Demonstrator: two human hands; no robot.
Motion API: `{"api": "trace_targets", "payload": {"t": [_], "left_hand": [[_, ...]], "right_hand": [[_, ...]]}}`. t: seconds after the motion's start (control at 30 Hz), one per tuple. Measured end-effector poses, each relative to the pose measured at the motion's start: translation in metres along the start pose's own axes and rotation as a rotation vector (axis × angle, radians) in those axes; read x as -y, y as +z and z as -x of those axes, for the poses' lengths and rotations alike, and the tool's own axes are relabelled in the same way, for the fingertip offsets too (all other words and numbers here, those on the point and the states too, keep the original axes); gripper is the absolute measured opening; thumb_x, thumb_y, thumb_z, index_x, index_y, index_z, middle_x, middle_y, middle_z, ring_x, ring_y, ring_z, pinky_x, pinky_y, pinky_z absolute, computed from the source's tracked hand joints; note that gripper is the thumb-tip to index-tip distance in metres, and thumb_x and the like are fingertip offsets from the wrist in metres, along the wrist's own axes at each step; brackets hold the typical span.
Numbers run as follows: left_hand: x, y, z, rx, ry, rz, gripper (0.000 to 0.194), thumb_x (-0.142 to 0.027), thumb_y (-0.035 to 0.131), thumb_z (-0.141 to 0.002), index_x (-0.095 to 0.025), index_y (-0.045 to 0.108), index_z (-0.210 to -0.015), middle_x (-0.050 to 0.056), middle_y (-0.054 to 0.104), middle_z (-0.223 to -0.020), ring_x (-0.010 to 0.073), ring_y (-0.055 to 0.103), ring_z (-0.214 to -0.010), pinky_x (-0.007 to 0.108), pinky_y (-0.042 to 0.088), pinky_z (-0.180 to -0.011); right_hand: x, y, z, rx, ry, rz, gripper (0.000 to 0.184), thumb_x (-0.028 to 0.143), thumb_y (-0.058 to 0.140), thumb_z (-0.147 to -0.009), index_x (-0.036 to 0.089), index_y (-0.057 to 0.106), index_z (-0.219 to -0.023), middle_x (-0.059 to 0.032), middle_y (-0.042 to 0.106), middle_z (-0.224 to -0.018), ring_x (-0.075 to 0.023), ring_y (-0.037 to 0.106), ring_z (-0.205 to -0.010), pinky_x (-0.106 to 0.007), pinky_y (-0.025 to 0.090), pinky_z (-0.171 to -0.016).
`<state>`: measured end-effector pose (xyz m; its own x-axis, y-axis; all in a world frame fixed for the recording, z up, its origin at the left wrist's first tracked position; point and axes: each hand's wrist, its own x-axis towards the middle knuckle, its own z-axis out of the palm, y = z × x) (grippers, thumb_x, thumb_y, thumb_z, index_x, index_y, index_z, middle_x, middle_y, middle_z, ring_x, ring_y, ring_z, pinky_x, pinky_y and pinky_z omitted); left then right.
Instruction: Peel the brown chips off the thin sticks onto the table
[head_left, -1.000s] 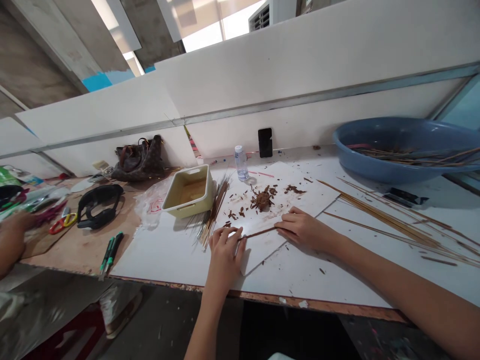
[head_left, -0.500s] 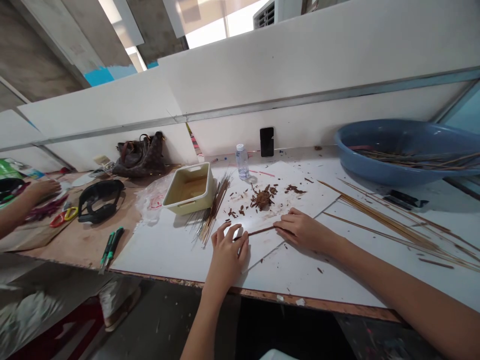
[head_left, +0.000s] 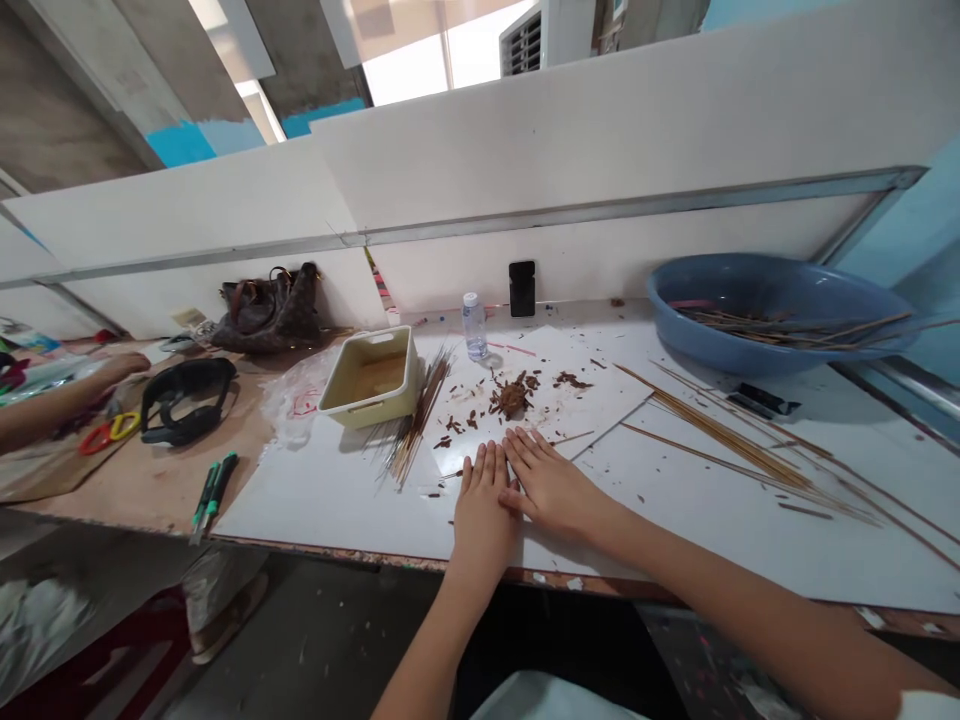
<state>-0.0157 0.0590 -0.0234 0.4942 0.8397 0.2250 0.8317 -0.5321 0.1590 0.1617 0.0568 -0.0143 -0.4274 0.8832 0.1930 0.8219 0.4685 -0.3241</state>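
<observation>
My left hand and my right hand lie flat side by side on a white board, fingers stretched out and touching each other. A thin brown stick sticks out past my right fingers and seems to run beneath both hands, though that part is hidden. Just beyond my fingertips sits a lump of brown paste, with crumbs of it scattered around. A bundle of thin sticks lies to the left of my left hand.
A cream tray, a water bottle and an upright phone stand behind the board. A blue basin of sticks sits at the right, with loose sticks before it. At left, a co-worker's hand reaches near scissors.
My left hand has gone from curled around the stick to lying flat. My right hand has slid toward it and flattened too. The view has tilted slightly, and the co-worker's hand has shifted.
</observation>
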Motion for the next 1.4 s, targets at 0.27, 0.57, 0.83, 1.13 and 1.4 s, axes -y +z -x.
{"api": "trace_targets", "payload": {"t": [0.27,0.57,0.83,1.13,1.4], "left_hand": [[-0.016,0.011,0.030,-0.064,-0.027,-0.048,0.064,-0.020,0.041,-0.110,-0.017,0.043,-0.174,0.016,0.053,-0.172,0.0322,0.046,-0.164,0.060,0.035,-0.137],[-0.005,0.009,-0.006,0.025,-0.104,-0.026,0.066,-0.024,0.045,-0.108,-0.014,0.043,-0.174,0.018,0.044,-0.176,0.0352,0.039,-0.168,0.061,0.031,-0.139],[-0.006,0.007,-0.008,0.014,-0.128,-0.033,0.062,-0.021,0.035,-0.112,-0.016,0.048,-0.172,0.015,0.047,-0.176,0.0320,0.039,-0.168,0.059,0.030,-0.139],[-0.011,-0.001,-0.003,0.088,-0.139,-0.122,0.060,-0.019,0.032,-0.114,-0.009,0.047,-0.171,0.015,0.045,-0.176,0.0279,0.037,-0.169,0.052,0.032,-0.140],[-0.015,-0.007,0.002,0.099,-0.115,-0.165,0.059,-0.019,0.031,-0.115,-0.009,0.047,-0.170,0.015,0.046,-0.175,0.0276,0.040,-0.167,0.050,0.031,-0.141]], "right_hand": [[0.009,0.009,0.030,0.002,0.022,0.004,0.092,0.072,0.034,-0.114,0.004,0.035,-0.176,-0.0254,0.033,-0.180,-0.0391,0.031,-0.170,-0.060,0.026,-0.139],[0.003,0.004,-0.007,0.048,0.073,0.014,0.090,0.069,0.030,-0.115,0.001,0.040,-0.173,-0.0284,0.037,-0.177,-0.0397,0.033,-0.169,-0.061,0.027,-0.139],[0.005,0.002,-0.005,0.053,0.090,0.020,0.093,0.072,0.031,-0.114,-0.001,0.038,-0.173,-0.0290,0.034,-0.178,-0.0383,0.030,-0.170,-0.059,0.025,-0.140],[0.008,0.002,0.004,0.041,0.046,0.073,0.087,0.065,0.036,-0.116,-0.001,0.041,-0.172,-0.0272,0.036,-0.178,-0.0366,0.033,-0.170,-0.057,0.028,-0.140],[0.007,0.004,0.013,-0.012,-0.019,0.138,0.073,0.051,0.049,-0.115,0.005,0.043,-0.172,-0.0260,0.043,-0.175,-0.0360,0.041,-0.166,-0.057,0.036,-0.136]]}}
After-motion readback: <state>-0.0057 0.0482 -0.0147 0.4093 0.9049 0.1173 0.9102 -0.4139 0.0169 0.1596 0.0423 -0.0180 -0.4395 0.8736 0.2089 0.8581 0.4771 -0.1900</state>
